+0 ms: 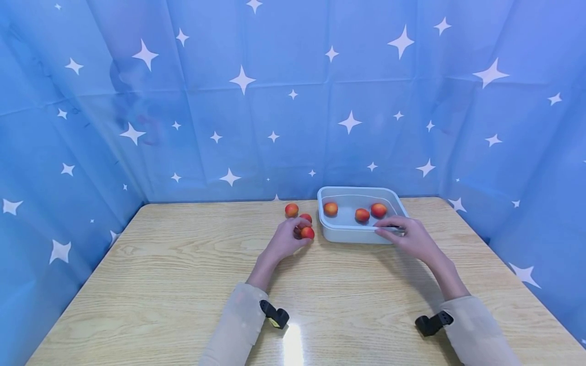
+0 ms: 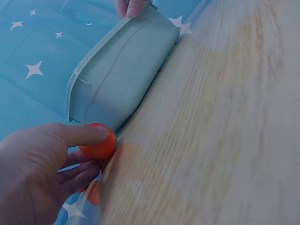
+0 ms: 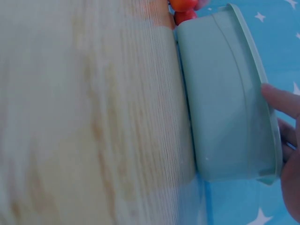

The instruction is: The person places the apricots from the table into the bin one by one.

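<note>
Fingers (image 2: 77, 180) of left hand (image 1: 285, 242) clamped on red fruit (image 1: 308, 233), second fruit (image 1: 306, 217) half hidden behind, toward counter's (image 1: 183, 254) far edge; right hand (image 1: 415, 240) pinches near rim of pale bin (image 1: 348, 234).

- tons of room on the light wood-grain table (image 1: 165, 264), left side, up to its far left corner
- left hand (image 1: 287, 240) and round red-orange fruits (image 1: 291, 209) clog the spot left of the pale-blue rectangular plastic tub (image 1: 354, 235)
- right hand (image 1: 413, 238) blocks the tub's near right corner
- blue star-print fabric curtain (image 1: 293, 132) walls off the far edge
</note>
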Motion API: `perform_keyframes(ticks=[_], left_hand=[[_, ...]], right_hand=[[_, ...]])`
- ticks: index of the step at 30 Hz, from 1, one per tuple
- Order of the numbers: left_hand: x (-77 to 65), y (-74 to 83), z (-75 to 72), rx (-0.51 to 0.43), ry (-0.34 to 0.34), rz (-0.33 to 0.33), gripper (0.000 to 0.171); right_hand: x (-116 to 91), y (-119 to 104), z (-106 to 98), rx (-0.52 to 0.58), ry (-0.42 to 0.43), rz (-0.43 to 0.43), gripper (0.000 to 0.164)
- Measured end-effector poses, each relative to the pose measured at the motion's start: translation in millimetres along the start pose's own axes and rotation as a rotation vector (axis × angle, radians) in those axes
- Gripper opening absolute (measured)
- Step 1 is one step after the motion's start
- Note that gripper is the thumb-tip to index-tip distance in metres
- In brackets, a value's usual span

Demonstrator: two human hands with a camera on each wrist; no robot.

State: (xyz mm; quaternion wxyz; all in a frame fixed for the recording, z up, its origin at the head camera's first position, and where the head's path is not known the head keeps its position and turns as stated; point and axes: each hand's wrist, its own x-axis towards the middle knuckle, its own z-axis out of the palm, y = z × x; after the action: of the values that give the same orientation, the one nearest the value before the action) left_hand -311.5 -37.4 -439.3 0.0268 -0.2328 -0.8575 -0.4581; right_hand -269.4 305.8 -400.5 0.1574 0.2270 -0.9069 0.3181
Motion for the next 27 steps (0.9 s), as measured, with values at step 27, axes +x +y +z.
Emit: perform_keyframes(ticks=[27], left_hand=[[1.1, 7.1, -13.1, -0.151, 0.092, -0.038, 0.039]], right_hand=[[1, 2, 2, -0.006, 0.008, -0.003, 0.015]])
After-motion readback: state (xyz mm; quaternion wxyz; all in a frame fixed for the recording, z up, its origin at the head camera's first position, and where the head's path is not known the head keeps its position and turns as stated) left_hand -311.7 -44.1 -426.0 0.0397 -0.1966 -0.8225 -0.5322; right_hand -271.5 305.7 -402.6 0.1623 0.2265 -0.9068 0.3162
